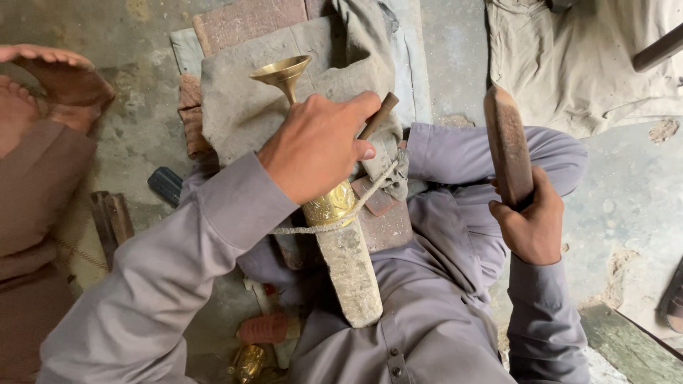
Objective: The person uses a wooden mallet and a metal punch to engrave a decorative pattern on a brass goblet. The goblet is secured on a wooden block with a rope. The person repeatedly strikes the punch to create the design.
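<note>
Left hand (316,146) was clamped around a shiny brass goblet-shaped vase (293,84) and thin chisel; right hand (530,224) gripped a worn wooden mallet (506,142).

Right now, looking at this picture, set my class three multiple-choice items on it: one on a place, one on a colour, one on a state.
1. Where is the wooden mallet?
A. In the right hand, raised
B. Lying on the floor
C. Under the grey cloth

2. What colour is the flared goblet?
A. Silver
B. Brass gold
C. Black

3. What is the left hand doing?
A. Hanging open
B. Resting flat on the knee
C. Closed around the goblet and a thin rod

Answers: 1 A, its grip closes on the mallet's lower end; 2 B, the cup and the stem shine yellow; 3 C, the fingers wrap over the stem, and the rod sticks out past them.
</note>
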